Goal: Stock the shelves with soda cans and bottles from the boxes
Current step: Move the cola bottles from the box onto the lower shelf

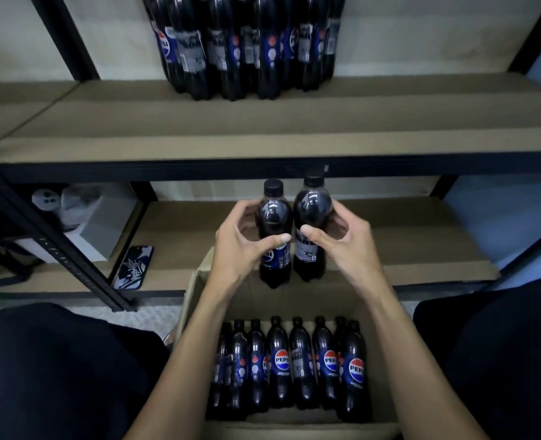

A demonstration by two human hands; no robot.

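Two glossy dark plastic bottles, black-capped, held upright and touching side by side above the open cardboard box [294, 304], in front of the lower shelf [421, 242] with its matte brown board. Left hand [243, 246], grip curled round the left bottle [273, 223]; right hand [345, 242], grip wrapped round the right bottle [312, 211]. A row of round-shouldered bottles [294, 363] stands in the box, and a tight cluster [240, 46] stands on the upper shelf [358, 122].

**Bare arms, black legwear**

Your left hand [240, 246] and right hand [342, 239] are bare, and your left forearm [180, 344] and right forearm [415, 344] are uncovered down to the bottom edge of the view. The thumbnails [284, 238] are short and plain. Plain black cloth covers your left leg [56, 369] and right leg [497, 360].
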